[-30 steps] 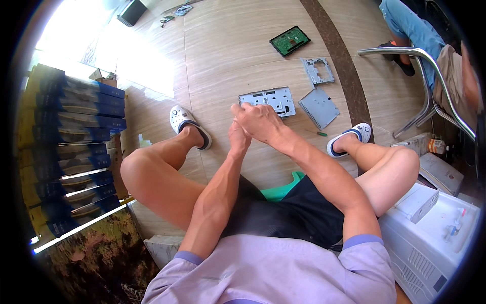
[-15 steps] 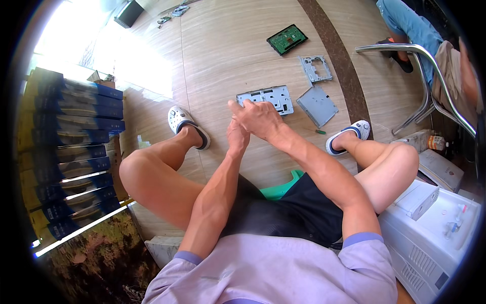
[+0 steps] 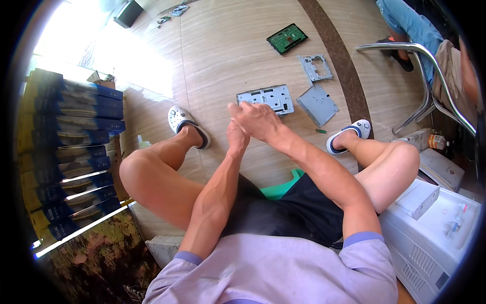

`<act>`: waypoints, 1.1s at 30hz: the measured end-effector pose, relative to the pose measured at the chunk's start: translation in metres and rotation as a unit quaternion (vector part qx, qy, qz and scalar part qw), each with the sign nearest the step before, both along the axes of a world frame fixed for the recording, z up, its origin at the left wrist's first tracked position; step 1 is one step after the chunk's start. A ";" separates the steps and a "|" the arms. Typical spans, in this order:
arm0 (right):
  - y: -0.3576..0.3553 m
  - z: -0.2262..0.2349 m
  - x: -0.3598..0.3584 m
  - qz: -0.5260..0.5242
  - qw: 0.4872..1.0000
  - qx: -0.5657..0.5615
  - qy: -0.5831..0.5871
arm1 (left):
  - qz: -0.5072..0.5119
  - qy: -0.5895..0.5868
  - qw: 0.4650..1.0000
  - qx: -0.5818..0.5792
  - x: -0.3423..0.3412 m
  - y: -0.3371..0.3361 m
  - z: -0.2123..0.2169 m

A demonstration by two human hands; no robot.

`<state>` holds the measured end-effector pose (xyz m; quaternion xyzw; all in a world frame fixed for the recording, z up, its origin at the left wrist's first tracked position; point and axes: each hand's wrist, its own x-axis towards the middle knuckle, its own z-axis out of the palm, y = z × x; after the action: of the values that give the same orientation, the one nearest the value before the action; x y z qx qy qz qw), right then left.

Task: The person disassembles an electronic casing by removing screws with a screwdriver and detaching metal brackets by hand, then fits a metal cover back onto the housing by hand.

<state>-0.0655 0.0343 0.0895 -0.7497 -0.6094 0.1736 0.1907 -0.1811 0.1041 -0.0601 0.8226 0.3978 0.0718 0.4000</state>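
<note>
My two hands meet in front of me, over the near-left edge of a silver metal plate with slots (image 3: 276, 98). My right hand (image 3: 257, 120) is closed and lies on top of my left hand (image 3: 236, 135), whose fingers are also closed and mostly covered. Whatever they grip, if anything, is hidden behind the right hand's knuckles. To the right of the slotted plate lies a flat grey metal cover (image 3: 318, 105). Beyond that cover rests a silver metal frame with a cut-out (image 3: 307, 69). A small screwdriver with a green handle (image 3: 320, 131) is near my right foot.
Farther off lies a green circuit board in a black frame (image 3: 287, 39). Stacked blue and yellow boxes (image 3: 91, 121) rise at my left. At my right stand a white appliance (image 3: 420, 243) and a chrome-framed chair (image 3: 428, 55), with another person's leg (image 3: 412, 23) beside it.
My joined hands have shifted very slightly, staying over the slotted plate's near edge. The parts on the floor have not moved.
</note>
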 end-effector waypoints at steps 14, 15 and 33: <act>0.001 0.006 0.002 -0.007 1.000 -0.027 -0.001 | 0.035 0.036 0.999 -0.009 0.003 0.002 -0.004; 0.002 0.004 0.001 0.002 0.999 0.052 0.002 | 0.027 0.021 0.999 -0.008 0.002 0.002 -0.002; -0.001 0.004 0.002 -0.019 0.991 0.110 0.069 | 0.037 -0.037 0.999 -0.003 0.001 0.000 -0.004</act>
<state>-0.0632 0.0334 0.0938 -0.7218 -0.5959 0.1534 0.3167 -0.1797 0.1038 -0.0644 0.8029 0.4126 0.1158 0.4144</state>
